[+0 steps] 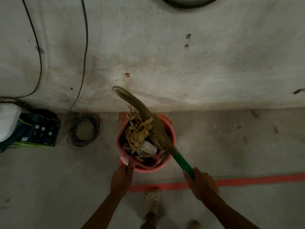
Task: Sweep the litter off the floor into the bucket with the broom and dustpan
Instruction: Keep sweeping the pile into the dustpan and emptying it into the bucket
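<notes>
A pink bucket (171, 129) stands on the floor against the wall, heaped with yellow-brown scraps and white paper litter (140, 133). A grass broom (148, 113) lies slantwise over the bucket, its tips curling up against the wall. My right hand (200, 184) grips the broom's green handle (184, 163) just below the bucket's right side. At the near-left rim, my left hand (122, 177) grips a pink handle, seemingly of the dustpan (155, 160), which is tipped into the bucket. The dustpan is hard to tell apart from the bucket.
A coil of grey cable (84, 129) lies left of the bucket, with a dark box (38, 129) and a white bag (8, 119) beyond it. Cables (85, 47) run up the wall. An orange tape line (239, 181) crosses the floor by my shoe (152, 198).
</notes>
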Tool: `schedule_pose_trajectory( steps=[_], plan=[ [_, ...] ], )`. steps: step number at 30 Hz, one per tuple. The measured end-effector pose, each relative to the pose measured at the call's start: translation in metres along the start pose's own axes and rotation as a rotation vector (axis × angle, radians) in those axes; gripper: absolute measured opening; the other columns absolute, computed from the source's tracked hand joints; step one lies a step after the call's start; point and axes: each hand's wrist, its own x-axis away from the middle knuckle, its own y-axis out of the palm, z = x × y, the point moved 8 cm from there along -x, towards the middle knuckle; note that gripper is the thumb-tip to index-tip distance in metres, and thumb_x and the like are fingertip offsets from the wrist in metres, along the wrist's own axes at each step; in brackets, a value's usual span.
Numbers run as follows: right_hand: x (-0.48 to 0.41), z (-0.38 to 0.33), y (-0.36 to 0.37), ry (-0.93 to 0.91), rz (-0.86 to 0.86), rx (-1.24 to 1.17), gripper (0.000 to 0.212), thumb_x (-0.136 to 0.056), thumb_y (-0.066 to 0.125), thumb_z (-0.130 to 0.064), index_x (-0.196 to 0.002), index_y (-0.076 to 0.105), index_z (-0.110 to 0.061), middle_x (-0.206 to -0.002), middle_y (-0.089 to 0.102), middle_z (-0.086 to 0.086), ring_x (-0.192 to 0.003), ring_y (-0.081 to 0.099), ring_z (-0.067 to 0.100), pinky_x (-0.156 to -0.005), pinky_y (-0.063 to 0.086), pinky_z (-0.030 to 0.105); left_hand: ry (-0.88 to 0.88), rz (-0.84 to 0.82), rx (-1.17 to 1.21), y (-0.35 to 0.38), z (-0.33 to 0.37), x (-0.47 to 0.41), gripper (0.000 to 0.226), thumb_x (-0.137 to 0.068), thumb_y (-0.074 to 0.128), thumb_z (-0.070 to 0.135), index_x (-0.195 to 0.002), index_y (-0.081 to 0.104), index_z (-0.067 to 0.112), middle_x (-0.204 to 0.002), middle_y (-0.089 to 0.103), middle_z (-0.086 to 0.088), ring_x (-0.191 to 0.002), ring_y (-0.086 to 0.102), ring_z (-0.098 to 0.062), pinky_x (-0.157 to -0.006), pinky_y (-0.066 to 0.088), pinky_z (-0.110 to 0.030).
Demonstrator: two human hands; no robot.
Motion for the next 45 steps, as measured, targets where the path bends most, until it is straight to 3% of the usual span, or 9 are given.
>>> schedule_pose_trajectory(
  steps=[5,8,13,18,22,28,32,39,45],
  plan=[
    [-0.02,0.013,0.016,0.038,-0.028,0.11,0.045,-0.1,0.033,-0.065,-0.107,0.051,-0.025,-0.079,0.061,-0.008,-0.07,0.064,0.013,-0.068,0.057,0.031,-0.082,-0.058,-0.2,0.027,0.012,-0.025,0.037,-0.106,0.047,0.032,-0.114,0.059,-0.002,-0.113,0.067,-0.023,-0.107,0.063,-0.039,-0.086,0.047,-0.04],
    [-0.02,0.019,0.016,0.067,-0.022,0.112,0.04,-0.101,0.034,-0.064,-0.105,0.048,-0.026,-0.073,0.057,-0.01,-0.064,0.06,0.01,-0.061,0.05,0.026,-0.144,-0.062,-0.259,0.029,0.023,-0.026,0.039,-0.106,0.045,0.033,-0.12,0.056,-0.002,-0.121,0.065,-0.023,-0.114,0.061,-0.038,-0.09,0.047,-0.039],
    [-0.003,0.027,-0.001,0.076,0.016,0.088,0.034,-0.101,0.033,-0.062,-0.098,0.04,-0.03,-0.07,0.056,-0.011,-0.056,0.053,0.0,-0.049,0.037,0.018,-0.157,-0.093,-0.139,0.008,0.039,-0.022,0.022,-0.104,0.047,0.03,-0.086,0.056,0.022,-0.118,0.069,-0.014,-0.108,0.066,-0.035,-0.087,0.053,-0.036],
    [0.008,0.034,-0.014,0.085,0.033,0.058,0.038,-0.1,0.032,-0.064,-0.097,0.043,-0.028,-0.068,0.057,-0.009,-0.054,0.054,0.002,-0.048,0.041,0.019,-0.102,0.0,-0.324,-0.023,0.044,-0.014,0.043,-0.109,0.037,0.037,-0.132,0.056,0.006,-0.127,0.062,-0.018,-0.119,0.058,-0.037,-0.095,0.044,-0.038],
    [0.018,0.036,-0.023,0.07,0.044,0.087,0.034,-0.1,0.033,-0.064,-0.097,0.037,-0.031,-0.067,0.054,-0.011,-0.051,0.048,-0.002,-0.044,0.031,0.016,-0.07,0.049,-0.379,-0.038,0.05,-0.007,0.045,-0.108,0.036,0.038,-0.122,0.059,0.001,-0.121,0.064,-0.021,-0.113,0.06,-0.038,-0.085,0.042,-0.035],
    [0.026,0.049,-0.021,0.081,0.019,0.142,0.032,-0.1,0.035,-0.064,-0.099,0.036,-0.032,-0.07,0.056,-0.011,-0.058,0.055,0.001,-0.059,0.053,0.022,-0.036,0.076,-0.492,-0.052,0.061,-0.005,0.042,-0.105,0.042,0.038,-0.131,0.054,0.007,-0.126,0.063,-0.019,-0.116,0.059,-0.038,-0.092,0.045,-0.04],
    [0.035,0.051,-0.037,0.091,0.054,0.129,0.032,-0.101,0.032,-0.063,-0.1,0.036,-0.031,-0.069,0.053,-0.012,-0.052,0.047,-0.003,-0.045,0.031,0.016,-0.018,0.1,-0.461,-0.059,0.067,0.0,0.041,-0.103,0.044,0.037,-0.126,0.058,0.006,-0.121,0.064,-0.019,-0.111,0.061,-0.039,-0.088,0.046,-0.04],
    [0.038,0.045,-0.028,0.042,0.013,0.065,0.032,-0.101,0.036,-0.062,-0.1,0.042,-0.031,-0.071,0.058,-0.01,-0.053,0.054,-0.001,-0.046,0.038,0.013,-0.031,0.155,-0.414,-0.06,0.068,0.011,0.042,-0.101,0.049,0.041,-0.114,0.059,0.003,-0.115,0.065,-0.021,-0.109,0.061,-0.04,-0.084,0.044,-0.039],
    [0.033,0.023,0.028,0.108,-0.127,-0.028,0.045,-0.099,0.041,-0.064,-0.102,0.06,-0.022,-0.079,0.061,-0.008,-0.066,0.059,0.005,-0.062,0.053,0.025,-0.014,0.118,-0.436,-0.039,0.05,0.007,0.04,-0.104,0.05,0.035,-0.117,0.056,-0.002,-0.117,0.064,-0.023,-0.112,0.06,-0.04,-0.085,0.045,-0.04]
  ],
)
